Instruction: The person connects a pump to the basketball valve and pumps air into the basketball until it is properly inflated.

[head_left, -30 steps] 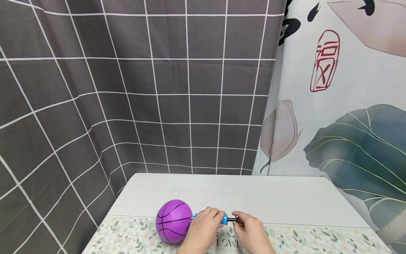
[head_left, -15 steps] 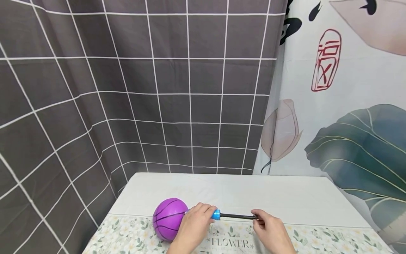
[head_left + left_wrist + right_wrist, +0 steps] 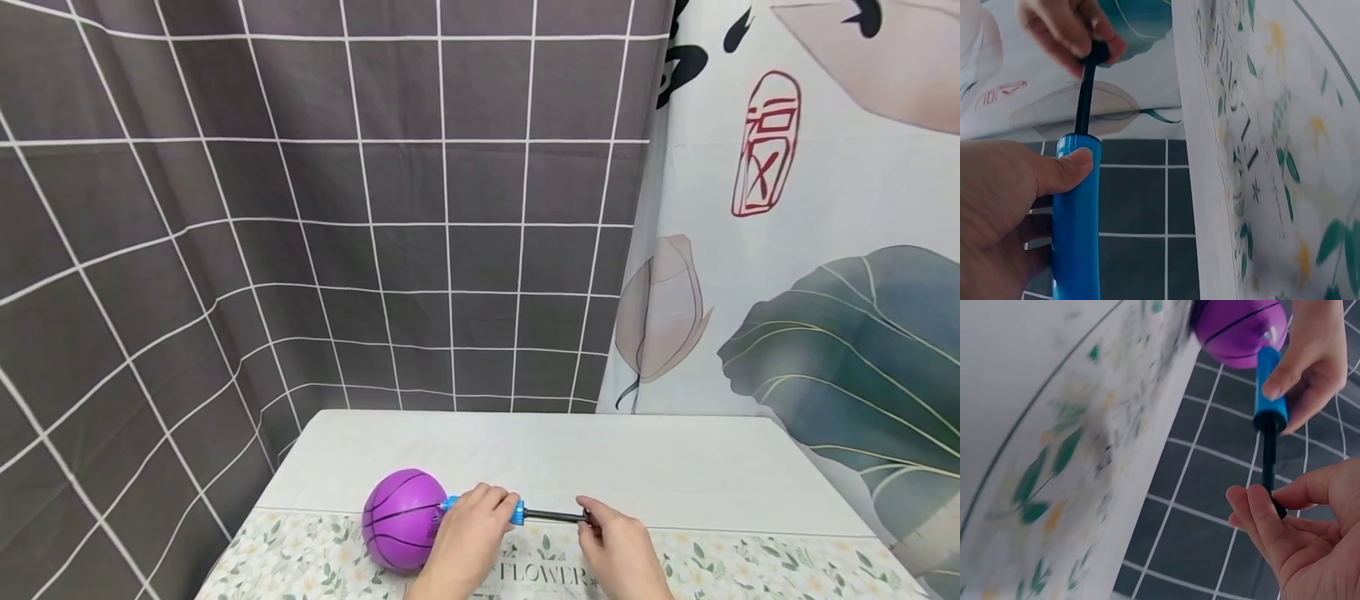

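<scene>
A purple ball with black basketball lines [image 3: 403, 521] rests on the table at the left. The blue barrel of a hand pump [image 3: 1077, 219] points at it, its tip meeting the ball in the right wrist view. My left hand [image 3: 468, 533] grips this barrel, thumb along its side. My right hand [image 3: 618, 546] pinches the black handle end of the pump rod [image 3: 553, 516], which stands partly drawn out of the barrel. In the right wrist view the handle lies between thumb and fingers of the right hand [image 3: 1297, 531].
A white table [image 3: 540, 458] carries a floral cloth [image 3: 750, 567] with printed lettering along its near side. Behind hangs a dark grey curtain [image 3: 405, 258] with white grid lines. A white curtain with leaf prints [image 3: 690, 192] hangs at the right.
The right hand pulled the rod far out to the right, then moved partway back in toward the barrel. The left hand and ball shifted only slightly.
</scene>
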A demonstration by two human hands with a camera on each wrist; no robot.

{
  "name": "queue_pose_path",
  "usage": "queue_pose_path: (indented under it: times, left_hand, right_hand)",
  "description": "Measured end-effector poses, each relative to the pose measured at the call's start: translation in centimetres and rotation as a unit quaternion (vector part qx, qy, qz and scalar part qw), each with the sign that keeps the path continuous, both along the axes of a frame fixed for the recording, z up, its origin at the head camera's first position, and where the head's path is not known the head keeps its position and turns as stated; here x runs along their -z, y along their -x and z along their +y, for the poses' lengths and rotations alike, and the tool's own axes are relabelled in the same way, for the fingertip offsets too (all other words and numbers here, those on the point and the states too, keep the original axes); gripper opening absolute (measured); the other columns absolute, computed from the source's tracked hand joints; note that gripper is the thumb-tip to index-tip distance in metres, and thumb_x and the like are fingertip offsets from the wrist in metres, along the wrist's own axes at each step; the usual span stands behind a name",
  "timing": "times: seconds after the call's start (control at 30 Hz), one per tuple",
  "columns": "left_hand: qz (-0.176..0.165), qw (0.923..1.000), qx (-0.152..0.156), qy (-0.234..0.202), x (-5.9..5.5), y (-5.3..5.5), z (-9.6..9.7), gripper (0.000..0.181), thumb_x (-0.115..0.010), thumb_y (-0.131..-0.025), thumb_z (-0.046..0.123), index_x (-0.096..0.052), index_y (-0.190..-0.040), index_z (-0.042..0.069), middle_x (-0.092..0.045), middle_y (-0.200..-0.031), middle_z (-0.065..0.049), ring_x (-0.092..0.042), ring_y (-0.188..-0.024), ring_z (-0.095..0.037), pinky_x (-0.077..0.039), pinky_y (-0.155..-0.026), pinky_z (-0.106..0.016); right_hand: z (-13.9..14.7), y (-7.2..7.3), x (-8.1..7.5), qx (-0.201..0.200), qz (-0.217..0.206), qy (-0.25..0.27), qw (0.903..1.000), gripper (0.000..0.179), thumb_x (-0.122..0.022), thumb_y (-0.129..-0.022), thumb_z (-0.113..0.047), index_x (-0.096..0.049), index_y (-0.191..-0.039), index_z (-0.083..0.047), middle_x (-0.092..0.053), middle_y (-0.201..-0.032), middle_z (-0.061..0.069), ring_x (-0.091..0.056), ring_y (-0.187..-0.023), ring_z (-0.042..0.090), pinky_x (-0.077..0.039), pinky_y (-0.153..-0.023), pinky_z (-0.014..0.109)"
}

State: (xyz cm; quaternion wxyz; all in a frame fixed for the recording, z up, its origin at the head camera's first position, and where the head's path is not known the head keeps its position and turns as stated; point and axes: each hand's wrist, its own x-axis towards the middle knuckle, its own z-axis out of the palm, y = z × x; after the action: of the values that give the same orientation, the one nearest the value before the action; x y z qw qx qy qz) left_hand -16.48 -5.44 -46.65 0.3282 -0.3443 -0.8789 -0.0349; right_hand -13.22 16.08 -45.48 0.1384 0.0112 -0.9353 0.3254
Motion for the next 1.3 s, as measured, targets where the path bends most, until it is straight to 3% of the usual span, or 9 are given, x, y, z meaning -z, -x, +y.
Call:
queue_pose_path:
  times: [0.27,0.47,0.77,0.97,1.3]
  left_hand:
    - [-0.009,0.9999,0.008,0.008,0.5,-0.2,1.3,0.03,-0.08,-0.083,0.026,-0.072,-0.111,0.016,-0.068,-0.104,0.007,-0.062,-0.095,-0.009,-0.054,-0.086,-0.025]
    - [-0.025,0.9996,0.014,-0.008,0.7,-0.3,0.8,0.035,-0.083,-0.08,0.026,-0.071,-0.113,0.019,-0.068,-0.106,0.009,-0.063,-0.097,-0.007,-0.055,-0.085,-0.023]
    - [-0.05,0.9984,-0.011,-0.022,0.0,0.2,-0.8,0.032,-0.078,-0.084,0.027,-0.072,-0.114,0.017,-0.069,-0.106,0.009,-0.063,-0.099,-0.008,-0.054,-0.09,-0.026]
    - [-0.052,0.998,-0.014,-0.033,-0.1,0.3,-1.1,0.03,-0.077,-0.085,0.028,-0.072,-0.113,0.018,-0.069,-0.106,0.009,-0.064,-0.099,-0.008,-0.054,-0.09,-0.026]
    - [-0.027,0.9996,-0.006,-0.002,-0.1,0.0,-0.2,0.03,-0.075,-0.086,0.026,-0.071,-0.113,0.013,-0.068,-0.105,0.005,-0.062,-0.098,-0.011,-0.055,-0.089,-0.028]
  right_hand:
    - [-2.0,0.3,0.1,-0.044,0.025,-0.006,0.9987,0.024,-0.072,-0.086,-0.003,-0.074,-0.11,0.0,-0.074,-0.083,0.003,-0.068,-0.067,0.009,-0.056,-0.059,0.023]
    - [-2.1,0.3,0.6,-0.069,0.015,0.003,0.9975,0.02,-0.071,-0.086,-0.003,-0.074,-0.106,-0.002,-0.073,-0.084,0.001,-0.065,-0.066,0.004,-0.054,-0.058,0.019]
    - [0.9,0.4,0.5,-0.011,-0.008,-0.009,0.9999,0.025,-0.066,-0.087,-0.003,-0.074,-0.11,-0.003,-0.074,-0.085,-0.001,-0.065,-0.068,0.006,-0.055,-0.06,0.023]
    - [2.4,0.3,0.5,0.006,-0.005,-0.016,0.9998,0.024,-0.066,-0.086,-0.003,-0.074,-0.109,-0.003,-0.074,-0.084,-0.001,-0.066,-0.068,0.008,-0.055,-0.061,0.024]
    - [0.7,0.3,0.3,0.02,0.001,-0.018,0.9996,0.027,-0.066,-0.085,-0.001,-0.073,-0.111,0.001,-0.075,-0.086,0.005,-0.067,-0.071,0.011,-0.058,-0.063,0.03]
